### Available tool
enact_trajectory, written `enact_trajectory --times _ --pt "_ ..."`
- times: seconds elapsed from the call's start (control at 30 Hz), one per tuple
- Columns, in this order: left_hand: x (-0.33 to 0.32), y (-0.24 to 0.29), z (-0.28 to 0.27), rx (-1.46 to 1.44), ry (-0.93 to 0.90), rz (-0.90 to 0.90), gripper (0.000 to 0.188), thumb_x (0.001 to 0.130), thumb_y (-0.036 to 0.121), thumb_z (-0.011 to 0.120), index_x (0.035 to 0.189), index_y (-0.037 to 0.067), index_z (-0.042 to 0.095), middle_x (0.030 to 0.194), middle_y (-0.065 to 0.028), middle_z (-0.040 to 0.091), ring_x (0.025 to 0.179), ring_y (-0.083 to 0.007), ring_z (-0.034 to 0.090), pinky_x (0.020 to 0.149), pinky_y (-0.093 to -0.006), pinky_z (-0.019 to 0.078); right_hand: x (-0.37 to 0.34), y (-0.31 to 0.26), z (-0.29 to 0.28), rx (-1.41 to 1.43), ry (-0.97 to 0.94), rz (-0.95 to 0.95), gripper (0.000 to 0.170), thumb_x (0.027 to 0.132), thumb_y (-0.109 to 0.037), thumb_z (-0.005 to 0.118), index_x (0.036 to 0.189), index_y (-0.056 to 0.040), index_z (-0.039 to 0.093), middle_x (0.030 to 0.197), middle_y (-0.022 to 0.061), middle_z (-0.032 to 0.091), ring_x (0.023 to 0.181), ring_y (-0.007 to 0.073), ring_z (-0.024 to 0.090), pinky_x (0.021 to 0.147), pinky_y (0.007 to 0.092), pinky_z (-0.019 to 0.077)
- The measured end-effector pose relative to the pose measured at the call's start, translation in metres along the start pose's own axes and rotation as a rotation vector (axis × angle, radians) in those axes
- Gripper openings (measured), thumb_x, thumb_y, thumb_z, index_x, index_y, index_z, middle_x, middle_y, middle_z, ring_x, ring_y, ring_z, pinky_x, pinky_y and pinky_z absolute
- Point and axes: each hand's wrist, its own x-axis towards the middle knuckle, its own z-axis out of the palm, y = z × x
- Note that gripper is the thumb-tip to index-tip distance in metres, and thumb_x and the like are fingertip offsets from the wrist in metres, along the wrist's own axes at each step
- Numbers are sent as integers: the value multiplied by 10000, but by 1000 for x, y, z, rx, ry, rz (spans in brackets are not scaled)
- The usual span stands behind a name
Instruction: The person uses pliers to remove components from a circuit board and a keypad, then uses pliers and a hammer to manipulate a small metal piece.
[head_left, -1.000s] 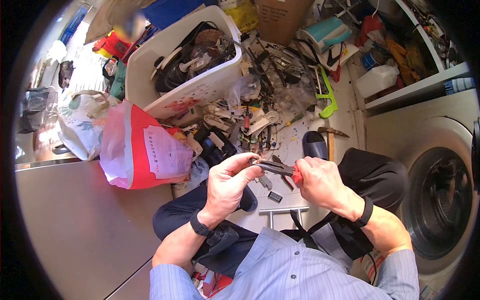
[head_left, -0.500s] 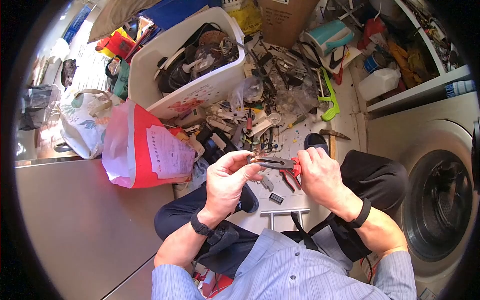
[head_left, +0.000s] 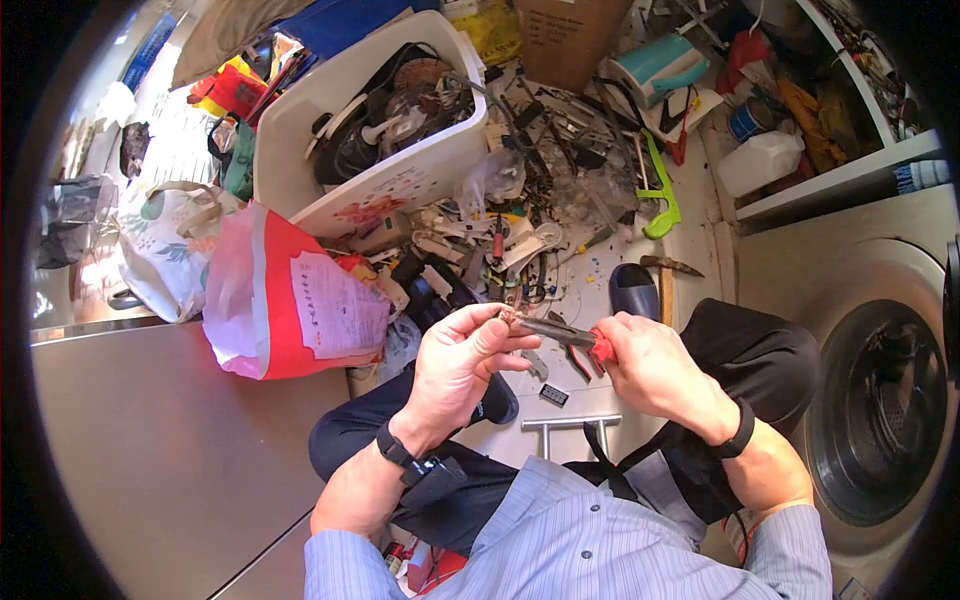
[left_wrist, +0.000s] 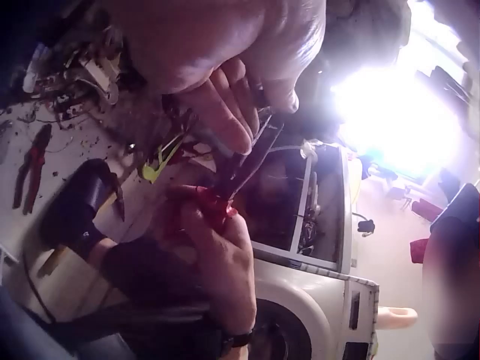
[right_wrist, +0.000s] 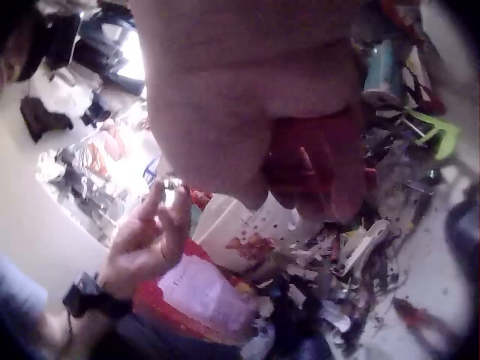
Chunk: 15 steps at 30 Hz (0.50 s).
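Observation:
In the head view my left hand pinches a small part with coppery bits between thumb and fingertips. My right hand grips long-nose pliers by their red handles, with the tips pointing left at that part. The left wrist view shows the plier tips rising close to the left fingers, their two sides slightly apart. The small part looks shiny at the left fingertips in the right wrist view; its exact kind I cannot tell. The right palm hides most of the handles.
Below the hands on the floor lie red-handled pliers, a small black block and a metal T-shaped bar. A hammer is near a slipper. Ahead are scattered scrap, a white bin and a red-white bag; a washing machine stands right.
The pliers have turned in my right hand; their jaws, visibly spread half a second ago, now look narrower. The right hand has dropped slightly, and the left fingers have spread a little while pinching the part.

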Motion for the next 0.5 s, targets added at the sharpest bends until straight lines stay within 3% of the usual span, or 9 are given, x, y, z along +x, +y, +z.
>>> enact_trajectory --times 0.03,0.1,0.13,0.17,0.27,0.3,0.37,0.43,0.5 --pt "1 0 0 0 -1 -2 322 991 196 709 1211 -32 645 1119 -176 728 1004 -292 746 775 -341 657 1 0 -7 1 0 2 176 844 -71 693 996 -25 618 857 147 636 831 366 643 701 448 527" --pt "1 1 -1 -101 -37 -78 360 1017 278 673 1205 -28 650 1091 -186 736 974 -270 745 782 -348 639 7 -5 -30 209 -358 194 140 866 -101 688 967 -16 641 871 183 698 837 405 678 738 494 531" --pt "1 1 -1 -100 -39 -77 360 1017 278 673 1205 -28 650 1091 -186 736 974 -270 745 782 -348 639 10 -11 -42 339 -392 268 155 902 -155 710 953 -16 664 789 149 689 742 287 697 697 415 522" --pt "2 0 -1 -109 -62 -93 388 1019 313 660 1207 -27 647 1080 -189 737 952 -262 743 761 -342 631 11 -15 -49 337 -389 269 155 902 -155 710 953 -16 664 789 149 689 742 287 697 697 415 522" --pt "0 -2 6 -106 -116 -101 424 1029 378 625 1186 -15 647 1038 -175 740 891 -246 737 710 -323 609 14 -26 -59 831 -290 466 163 934 -158 739 957 -7 682 742 -21 590 727 39 503 665 246 450" --pt "0 -3 9 -92 -141 -90 436 1037 409 603 1164 -5 649 1007 -160 741 854 -236 733 681 -310 595 16 -28 -54 831 -283 471 163 934 -158 739 957 -7 682 742 -21 590 727 39 503 665 246 450" --pt "1 -3 11 -50 -171 -95 433 1034 410 609 1163 -2 649 995 -156 741 841 -230 729 682 -311 595 20 -29 -37 1007 7 321 143 920 -113 759 976 -2 687 779 -41 608 728 43 514 670 243 454" --pt "2 -6 14 -7 -200 -102 431 1031 411 615 1162 1 648 983 -152 740 827 -224 725 682 -313 594 26 -33 -33 883 91 272 180 883 -108 806 991 -6 705 776 -14 597 725 75 562 652 268 477" --pt "1 -9 19 45 -194 -105 407 1027 385 637 1157 0 647 972 -142 738 819 -216 723 681 -310 591 29 -33 -23 678 230 27 180 868 -109 809 982 -11 709 807 43 615 718 126 611 647 289 503"
